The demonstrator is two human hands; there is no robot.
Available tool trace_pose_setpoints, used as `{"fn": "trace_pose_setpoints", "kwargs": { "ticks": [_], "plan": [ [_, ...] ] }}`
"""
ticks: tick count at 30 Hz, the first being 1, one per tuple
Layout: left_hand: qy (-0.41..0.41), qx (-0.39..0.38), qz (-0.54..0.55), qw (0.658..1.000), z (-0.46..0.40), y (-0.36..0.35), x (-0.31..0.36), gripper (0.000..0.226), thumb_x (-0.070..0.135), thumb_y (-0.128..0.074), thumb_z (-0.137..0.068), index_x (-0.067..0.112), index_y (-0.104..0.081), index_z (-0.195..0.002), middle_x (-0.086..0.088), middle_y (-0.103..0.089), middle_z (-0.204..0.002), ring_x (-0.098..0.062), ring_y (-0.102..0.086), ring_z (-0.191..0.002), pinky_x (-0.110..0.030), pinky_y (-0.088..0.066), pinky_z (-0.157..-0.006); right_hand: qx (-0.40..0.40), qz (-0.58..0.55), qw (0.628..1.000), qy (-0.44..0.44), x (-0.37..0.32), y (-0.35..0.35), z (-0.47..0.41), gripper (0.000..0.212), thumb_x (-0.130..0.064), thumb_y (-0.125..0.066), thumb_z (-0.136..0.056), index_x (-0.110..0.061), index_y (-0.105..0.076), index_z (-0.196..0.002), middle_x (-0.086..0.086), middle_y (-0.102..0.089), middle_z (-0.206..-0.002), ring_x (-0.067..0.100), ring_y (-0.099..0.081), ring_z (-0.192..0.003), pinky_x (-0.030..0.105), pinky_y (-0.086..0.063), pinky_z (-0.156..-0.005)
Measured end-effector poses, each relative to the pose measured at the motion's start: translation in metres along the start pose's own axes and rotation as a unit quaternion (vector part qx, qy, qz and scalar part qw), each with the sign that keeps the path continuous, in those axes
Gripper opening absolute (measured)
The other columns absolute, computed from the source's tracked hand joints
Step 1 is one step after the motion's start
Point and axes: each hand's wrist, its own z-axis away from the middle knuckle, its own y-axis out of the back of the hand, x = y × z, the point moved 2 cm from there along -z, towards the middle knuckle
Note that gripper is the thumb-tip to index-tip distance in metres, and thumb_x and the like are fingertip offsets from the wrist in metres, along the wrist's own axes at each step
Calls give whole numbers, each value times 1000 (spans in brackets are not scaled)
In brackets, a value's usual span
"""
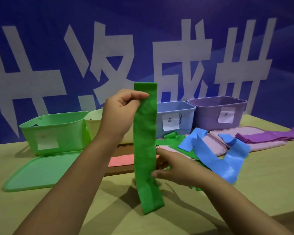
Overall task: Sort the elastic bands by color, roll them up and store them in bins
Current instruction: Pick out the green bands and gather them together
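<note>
Four bins (217, 114) along table's (261, 192) far edge: green, cream, blue, purple. Two lids visible for certain: green (41, 170), pink (255, 145). One green band (145, 150) hangs upright above table, left hand (120, 112) pinching it near top; right hand (175, 168), fingers straight, touches lower part. Judgement: straighten band, start roll tight from one end, edges aligned. Blue bands (215, 155) loose at right; purple stack (268, 136) folded, count unclear.
</note>
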Motion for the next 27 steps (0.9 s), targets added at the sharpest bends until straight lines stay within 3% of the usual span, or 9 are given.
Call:
{"fn": "trace_pose_setpoints", "kwargs": {
  "ticks": [4, 9, 16, 19, 22, 24, 27],
  "plan": [
    [-13, -38, -5, 999, -1, -6, 0, 32, -4, -48, -92, 19, -69, -85, -10, -65, -103, -18, -65, -96, -36, -54, -89, 37, 202, 973, -101, 33, 27, -6, 55, -27, -62, -89, -26, -39, -138, 2, -46, -138, 20, -48, -122, 31, -41, -98],
    [-53, -85, -11, 995, 0, -13, -2, 33, -3, -47, -93, 22, -69, -87, 1, -63, -96, -12, -63, -93, -29, -54, -86, -7, 245, 954, -175, 66, 17, -11, 53, -27, -64, -87, -22, -44, -135, 3, -49, -137, 24, -49, -120, 33, -43, -96],
    [-46, -81, 1, 996, -6, -9, -15, 33, -2, -48, -93, 22, -70, -87, 6, -63, -93, -10, -63, -92, -26, -54, -82, 63, 180, 966, -174, 74, 18, -20, 54, -21, -68, -84, -22, -48, -134, 3, -58, -124, 20, -54, -111, 24, -41, -88],
    [-49, -81, -13, 995, -11, -3, -23, 34, -5, -50, -91, 21, -71, -86, 4, -63, -94, -10, -62, -90, -22, -52, -81, 99, 139, 971, -164, 77, 25, -26, 28, -22, -68, -84, -20, -67, -112, -2, -64, -93, 13, -59, -88, 17, -40, -71],
    [-48, -74, -19, 996, -15, 4, -28, 34, -6, -50, -90, 21, -71, -86, 1, -64, -95, -11, -62, -91, -20, -51, -80, 142, 97, 974, -145, 77, 29, -31, 8, -20, -69, -83, -19, -71, -91, -13, -59, -72, 2, -53, -66, 12, -39, -60],
    [-44, -71, -21, 996, -16, 8, -29, 34, -5, -51, -90, 21, -71, -85, 4, -64, -95, -9, -62, -90, -19, -51, -79, 202, 52, 969, -132, 76, 38, -33, 5, -19, -70, -83, -23, -67, -83, -15, -57, -70, -1, -49, -63, 17, -40, -61],
    [-32, -70, -38, 996, -17, 13, -28, 33, -3, -50, -91, 23, -71, -87, 9, -63, -94, -5, -61, -91, -18, -51, -80, 316, -46, 940, -120, 66, 62, -34, 11, -15, -70, -83, -22, -63, -77, 0, -62, -76, 11, -54, -69, 21, -41, -61]
  ]
}}
